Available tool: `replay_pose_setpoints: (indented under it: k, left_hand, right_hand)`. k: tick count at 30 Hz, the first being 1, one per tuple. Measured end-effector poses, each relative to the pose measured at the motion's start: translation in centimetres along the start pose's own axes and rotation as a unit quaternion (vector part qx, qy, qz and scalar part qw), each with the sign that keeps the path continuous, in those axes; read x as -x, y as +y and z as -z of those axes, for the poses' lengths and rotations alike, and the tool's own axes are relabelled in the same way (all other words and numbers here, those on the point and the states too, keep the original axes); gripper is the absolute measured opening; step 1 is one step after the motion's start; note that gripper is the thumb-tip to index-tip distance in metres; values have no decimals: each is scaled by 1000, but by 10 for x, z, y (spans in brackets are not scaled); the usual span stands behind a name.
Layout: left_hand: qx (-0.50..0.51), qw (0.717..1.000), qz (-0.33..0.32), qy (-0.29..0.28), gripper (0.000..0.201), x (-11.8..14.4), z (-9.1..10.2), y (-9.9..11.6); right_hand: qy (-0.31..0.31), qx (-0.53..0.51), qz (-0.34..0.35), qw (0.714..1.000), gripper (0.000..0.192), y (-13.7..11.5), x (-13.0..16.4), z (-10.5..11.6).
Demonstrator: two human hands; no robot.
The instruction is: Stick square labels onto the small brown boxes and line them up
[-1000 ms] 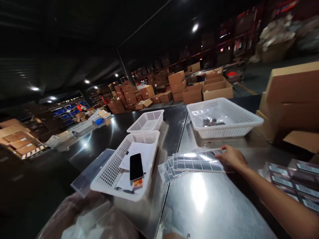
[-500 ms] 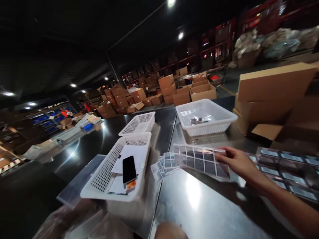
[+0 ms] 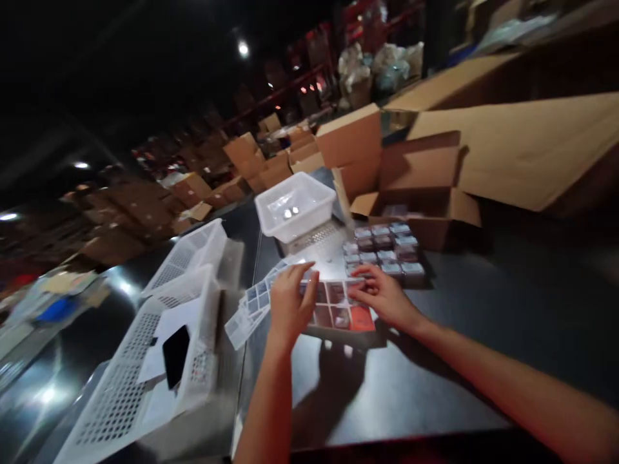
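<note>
A clear divided tray [image 3: 337, 294] with pale lines between its cells lies in front of me. Dark pieces show through several cells, and an orange-red square [image 3: 362, 318] fills the near right one. My left hand [image 3: 293, 299] is at the tray's left end, thumb and fingers bent over it. At the far right corner my right hand [image 3: 382, 296] pinches the edge with thumb and fingertips. Left of the tray, more clear divided sheets [image 3: 256, 298] lie fanned out. Several small clear-topped boxes [image 3: 387, 248] stand in rows just beyond my right hand. Motion blur softens the fingertips.
A white basket [image 3: 273, 225] with clear bags stands behind the tray. Two longer white baskets [image 3: 213, 335] are at left, the nearer holding papers and a black phone [image 3: 176, 356]. Open cardboard boxes [image 3: 420, 171] stand at the back right of the metal table [image 3: 411, 393].
My view has swung right. My left hand has come in over the left end of the divided tray. My right hand has moved from the clear divided sheet's end to the tray's far right corner.
</note>
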State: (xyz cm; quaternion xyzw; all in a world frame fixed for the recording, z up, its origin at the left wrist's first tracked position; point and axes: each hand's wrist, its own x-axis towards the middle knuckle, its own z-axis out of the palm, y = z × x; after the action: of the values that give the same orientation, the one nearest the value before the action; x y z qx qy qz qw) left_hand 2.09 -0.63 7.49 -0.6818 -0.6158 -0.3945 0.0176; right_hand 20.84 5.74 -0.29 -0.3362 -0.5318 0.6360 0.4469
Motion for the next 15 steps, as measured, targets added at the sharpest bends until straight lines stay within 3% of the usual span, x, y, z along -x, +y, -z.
replay_pose_setpoints:
  k: [3,6,10,15]
  left_hand:
    - [-8,999,37,-1,50,-2,-38,-19]
    - [-44,998,47,-12,56,7,-57,-27]
    - [-116,992,41,-8,55,19,-63,-22]
    - [-187,980,26,-56,51,28,-63,-24]
  right_hand:
    - [4,-30,-21,999,48,6,1,2]
    - [-8,-44,-32,998,44,10,8,3]
    - [-34,-38,-44,998,38,9,16,3]
    - [-42,91,-26,995,21,7,20,7]
